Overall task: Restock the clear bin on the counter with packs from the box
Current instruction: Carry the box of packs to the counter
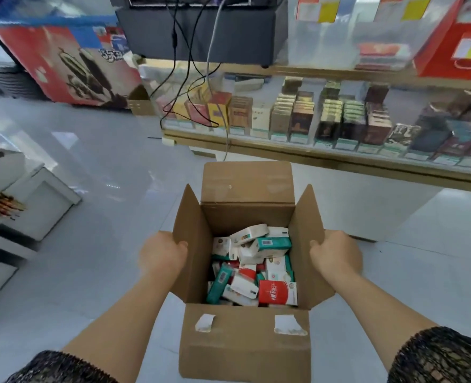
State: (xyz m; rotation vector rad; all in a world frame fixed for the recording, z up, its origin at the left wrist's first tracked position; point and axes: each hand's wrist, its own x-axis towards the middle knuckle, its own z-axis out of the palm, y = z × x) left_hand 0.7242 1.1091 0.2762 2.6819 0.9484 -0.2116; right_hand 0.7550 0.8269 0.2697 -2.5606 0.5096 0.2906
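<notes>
An open cardboard box [245, 338] is in front of me above the white floor, its four flaps spread. Inside lie several small packs [252, 268] in white, teal and red wrappers, piled loosely. My left hand [162, 254] grips the box's left flap, fingers curled over its edge. My right hand [335, 254] grips the right flap the same way. Clear bins [339, 31] stand on the counter at the top right, one holding a few red packs.
A glass display counter [325, 158] full of cigarette packs runs across ahead and right. A dark machine [201, 26] with hanging cables [190, 78] sits on it. A freezer [68, 64] stands at the far left, white cabinets [35, 200] at the left.
</notes>
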